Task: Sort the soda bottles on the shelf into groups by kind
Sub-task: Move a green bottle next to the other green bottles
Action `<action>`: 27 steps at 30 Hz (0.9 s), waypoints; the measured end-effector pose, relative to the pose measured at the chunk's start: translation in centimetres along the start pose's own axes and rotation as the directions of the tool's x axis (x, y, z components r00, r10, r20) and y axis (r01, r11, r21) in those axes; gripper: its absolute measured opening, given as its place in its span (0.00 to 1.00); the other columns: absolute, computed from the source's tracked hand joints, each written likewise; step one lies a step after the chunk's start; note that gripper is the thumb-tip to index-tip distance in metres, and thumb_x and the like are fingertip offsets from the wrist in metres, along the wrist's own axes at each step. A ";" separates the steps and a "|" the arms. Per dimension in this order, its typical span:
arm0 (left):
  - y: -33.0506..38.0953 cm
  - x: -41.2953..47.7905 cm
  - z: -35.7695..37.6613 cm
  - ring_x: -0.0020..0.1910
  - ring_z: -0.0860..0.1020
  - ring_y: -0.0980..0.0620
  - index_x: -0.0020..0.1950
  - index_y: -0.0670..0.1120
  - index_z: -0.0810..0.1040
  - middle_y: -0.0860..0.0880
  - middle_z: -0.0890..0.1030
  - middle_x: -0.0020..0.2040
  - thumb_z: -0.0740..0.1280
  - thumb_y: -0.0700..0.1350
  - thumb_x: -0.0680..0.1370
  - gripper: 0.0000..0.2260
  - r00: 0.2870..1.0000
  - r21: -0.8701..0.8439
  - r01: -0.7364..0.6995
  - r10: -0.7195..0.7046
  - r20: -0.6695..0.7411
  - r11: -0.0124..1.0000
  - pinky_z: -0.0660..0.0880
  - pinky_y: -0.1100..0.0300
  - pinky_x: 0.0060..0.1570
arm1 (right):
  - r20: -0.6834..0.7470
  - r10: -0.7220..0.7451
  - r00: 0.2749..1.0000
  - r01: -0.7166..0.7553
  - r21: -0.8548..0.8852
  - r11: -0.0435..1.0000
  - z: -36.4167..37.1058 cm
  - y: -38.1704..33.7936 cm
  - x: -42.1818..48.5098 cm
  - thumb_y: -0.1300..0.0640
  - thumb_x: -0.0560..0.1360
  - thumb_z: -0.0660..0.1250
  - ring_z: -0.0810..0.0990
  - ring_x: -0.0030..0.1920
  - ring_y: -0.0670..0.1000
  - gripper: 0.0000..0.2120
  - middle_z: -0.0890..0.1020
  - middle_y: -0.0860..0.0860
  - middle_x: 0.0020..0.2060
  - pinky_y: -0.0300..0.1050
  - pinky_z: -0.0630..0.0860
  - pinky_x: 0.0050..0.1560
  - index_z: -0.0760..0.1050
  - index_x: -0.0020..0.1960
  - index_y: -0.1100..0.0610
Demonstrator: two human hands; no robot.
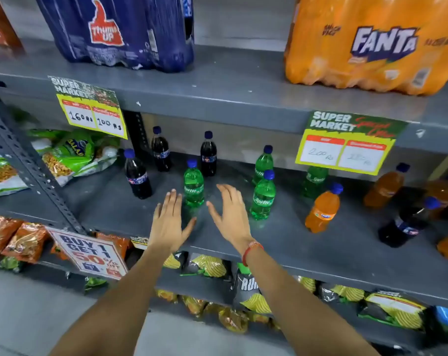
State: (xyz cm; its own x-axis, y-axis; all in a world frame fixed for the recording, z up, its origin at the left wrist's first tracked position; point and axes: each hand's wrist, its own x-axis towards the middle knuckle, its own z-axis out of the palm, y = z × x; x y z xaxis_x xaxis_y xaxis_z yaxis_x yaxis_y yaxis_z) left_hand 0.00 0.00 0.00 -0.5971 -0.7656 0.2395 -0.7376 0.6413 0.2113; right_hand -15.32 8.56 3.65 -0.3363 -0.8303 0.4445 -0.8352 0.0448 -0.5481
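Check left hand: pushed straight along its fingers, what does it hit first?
Probably the nearest green Sprite bottle: the open left hand points just left of it, fingertips beside its base. It could slip past; depth is unclear.

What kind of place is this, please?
Most likely a supermarket aisle: price tags reading "Super Market" hang from grey metal shelves, with soda multipacks above and snack bags below.

The shelf (243, 98) is grey painted metal, matt and a little scuffed. The soda bottles (193, 185) are clear glossy plastic. The price cards (346, 142) are smooth paper.
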 end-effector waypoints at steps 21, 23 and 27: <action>-1.9 0.4 5.2 0.73 0.57 0.46 0.73 0.38 0.58 0.41 0.61 0.74 0.46 0.66 0.72 0.40 0.993 0.025 0.077 -0.079 0.086 0.997 0.53 0.47 0.71 | 0.037 0.424 0.905 -0.414 0.309 0.856 10.0 -0.7 5.7 0.54 0.65 0.76 0.78 0.52 0.61 0.22 0.80 0.60 0.48 0.51 0.74 0.48 0.71 0.51 0.63; -2.0 0.3 5.3 0.73 0.57 0.46 0.73 0.38 0.59 0.40 0.62 0.74 0.47 0.67 0.72 0.40 0.993 0.027 0.079 -0.081 0.086 0.996 0.53 0.47 0.70 | 0.007 0.428 0.904 -0.410 0.308 0.859 9.8 -0.7 5.2 0.53 0.64 0.76 0.79 0.50 0.60 0.21 0.81 0.59 0.46 0.51 0.76 0.47 0.72 0.49 0.62; -2.5 0.2 5.6 0.73 0.57 0.47 0.73 0.39 0.59 0.41 0.62 0.74 0.48 0.67 0.74 0.39 0.994 0.034 0.069 -0.072 0.077 0.997 0.53 0.48 0.70 | -0.057 0.427 0.903 -0.385 0.334 0.860 7.5 0.2 2.2 0.52 0.63 0.77 0.80 0.46 0.57 0.19 0.83 0.57 0.42 0.50 0.78 0.45 0.73 0.46 0.60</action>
State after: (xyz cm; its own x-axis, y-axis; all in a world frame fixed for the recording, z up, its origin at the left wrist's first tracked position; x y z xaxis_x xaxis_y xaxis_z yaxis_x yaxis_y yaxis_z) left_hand -0.08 -2.03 -5.78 -0.5651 -0.8112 0.1505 -0.7874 0.5847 0.1952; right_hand -12.94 2.55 -0.77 -0.6847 -0.6986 0.2077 -0.4434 0.1731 -0.8794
